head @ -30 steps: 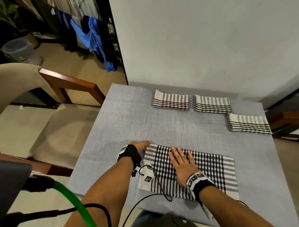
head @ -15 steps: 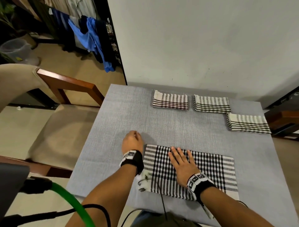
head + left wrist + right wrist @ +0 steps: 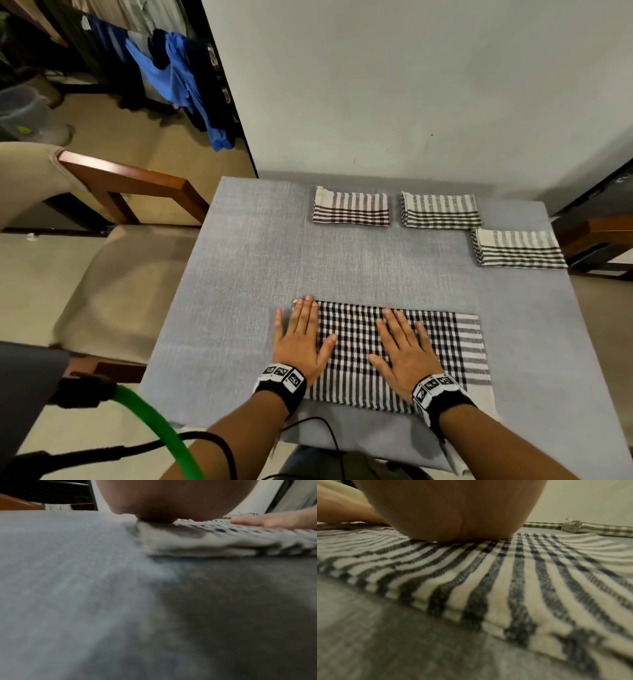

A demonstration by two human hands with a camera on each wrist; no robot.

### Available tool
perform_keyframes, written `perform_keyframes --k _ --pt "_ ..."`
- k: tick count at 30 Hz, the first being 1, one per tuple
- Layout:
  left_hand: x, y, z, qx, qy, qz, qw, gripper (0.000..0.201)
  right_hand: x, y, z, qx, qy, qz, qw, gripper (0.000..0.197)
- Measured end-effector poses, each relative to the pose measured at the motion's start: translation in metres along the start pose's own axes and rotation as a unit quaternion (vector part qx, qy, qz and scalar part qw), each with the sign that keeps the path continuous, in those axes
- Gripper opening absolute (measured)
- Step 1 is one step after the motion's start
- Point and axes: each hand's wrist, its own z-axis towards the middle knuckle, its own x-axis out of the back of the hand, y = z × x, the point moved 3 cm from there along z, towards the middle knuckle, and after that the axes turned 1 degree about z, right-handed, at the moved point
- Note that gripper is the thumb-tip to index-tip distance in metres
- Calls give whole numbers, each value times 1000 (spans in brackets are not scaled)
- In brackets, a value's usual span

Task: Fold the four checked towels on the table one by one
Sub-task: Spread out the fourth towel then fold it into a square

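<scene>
I have both hands flat and released, gripping nothing: my left hand (image 3: pixel 303 339) presses the left end of the fourth towel (image 3: pixel 407 356), little finger spilling onto the desk (image 3: pixel 246 274), and my right hand (image 3: pixel 406 349) presses near its middle. That towel lies as a long band at the near side of the desk; three folded towels (image 3: pixel 440 210) sit along the far side, so I judge this is the last one, being smoothed between folds. Next, I reckon, one short end must be pinched and carried across onto the other. Bare cloth between the band and the folded ones gives room; the near edge is close to my wrists, so I'd fold sideways
</scene>
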Motion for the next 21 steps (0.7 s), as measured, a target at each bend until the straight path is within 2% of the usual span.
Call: perform_keyframes --k 3,9,11,13,17,19,21 --pt "2 -5 2 0 1 13 1000 82 0 0 1 -4 -4 6 1000 75" --pt "5 -6 5 54 3 -2 999 85 -2 1 1 -4 -17 12 1000 74" --pt "12 -2 8 60 20 1 998 86 -1 1 2 -5 -20 14 1000 75" --pt "17 8 9 28 29 1 999 83 1 1 2 4 3 10 1000 75" --pt "15 48 5 -136 15 16 990 76 13 11 8 -19 38 23 999 75" --pt "4 58 7 -143 -5 23 990 76 12 18 12 -36 27 29 999 77" --pt "-4 58 11 -95 -14 14 995 77 8 27 14 -41 24 37 998 79"
